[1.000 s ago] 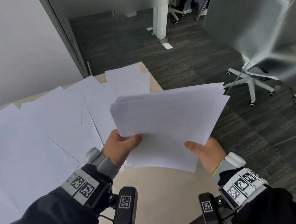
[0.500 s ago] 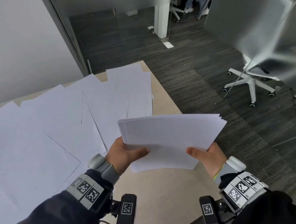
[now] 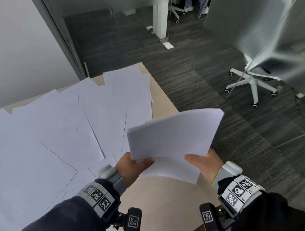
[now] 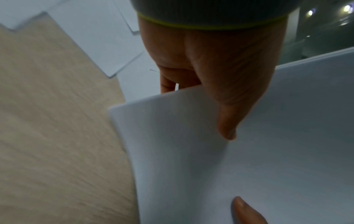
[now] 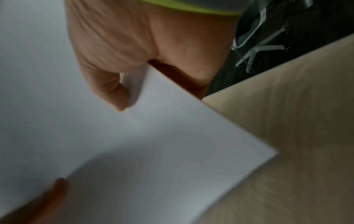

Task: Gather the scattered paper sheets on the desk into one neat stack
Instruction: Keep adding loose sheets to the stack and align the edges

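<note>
— Looking at the desk point(image 3: 163, 100) first: pale wood, corner pointing away, loose sheets point(image 3: 56, 132) fanned over its left and far parts, many overlapping.

— And the gathered part?

— A bundle of paper point(image 3: 174, 140) held up off the desk, over its right side. Its long axis runs from near-left to far-right, far corner tipped out past the desk edge above the floor.

— Grip?

— Both hands hold it at the near end. Left hand point(image 3: 131, 167) pinches the near-left corner, thumb on top, fingers under. Right hand point(image 3: 203, 163) pinches the near-right edge the same way; the right wrist view confirms the thumb pressed on the top sheet.

— So which way does the work lie?

— Loose sheets lie to the left and ahead of the bundle. Left hand is nearer them. My read: right hand could carry the bundle alone while the left collects more.

— Small stuff?

— An office chair point(image 3: 253, 84) on the carpet, right, well apart.
</note>
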### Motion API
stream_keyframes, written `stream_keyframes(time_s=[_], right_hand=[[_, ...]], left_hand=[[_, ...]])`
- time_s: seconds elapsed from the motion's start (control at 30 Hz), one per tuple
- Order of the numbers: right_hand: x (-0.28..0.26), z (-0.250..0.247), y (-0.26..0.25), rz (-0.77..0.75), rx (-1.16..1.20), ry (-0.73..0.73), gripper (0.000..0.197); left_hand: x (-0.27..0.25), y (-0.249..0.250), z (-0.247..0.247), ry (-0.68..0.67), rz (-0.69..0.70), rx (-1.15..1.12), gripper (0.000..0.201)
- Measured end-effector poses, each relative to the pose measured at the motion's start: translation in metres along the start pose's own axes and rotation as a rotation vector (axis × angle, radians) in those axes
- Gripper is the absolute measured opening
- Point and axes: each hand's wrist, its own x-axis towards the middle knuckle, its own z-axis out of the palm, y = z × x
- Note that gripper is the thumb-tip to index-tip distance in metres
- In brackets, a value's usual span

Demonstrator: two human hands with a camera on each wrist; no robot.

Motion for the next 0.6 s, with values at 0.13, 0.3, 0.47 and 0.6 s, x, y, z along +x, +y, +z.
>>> stream_keyframes(time_s=[0.13, 0.3, 0.47, 0.6], right_hand=[[0.026, -0.019, -0.025, 0.05, -0.123, -0.045, 0.018], [0.042, -0.031, -0.004, 0.183, -0.341, -0.092, 0.011], [0.032, -0.033, 0.023, 0.259, -0.436, -0.07, 0.016], [0.037, -0.045, 0.042, 0.343, -0.531, -0.024, 0.022]], left_hand=[[0.021, 0.021, 0.007, -0.056, -0.082, -0.023, 0.046], [0.035, 0.013, 0.035, -0.105, -0.289, 0.013, 0.02], [0.036, -0.018, 0.05, -0.208, -0.302, 0.326, 0.009], [0.041, -0.033, 0.035, -0.104, -0.218, 0.56, 0.011]])
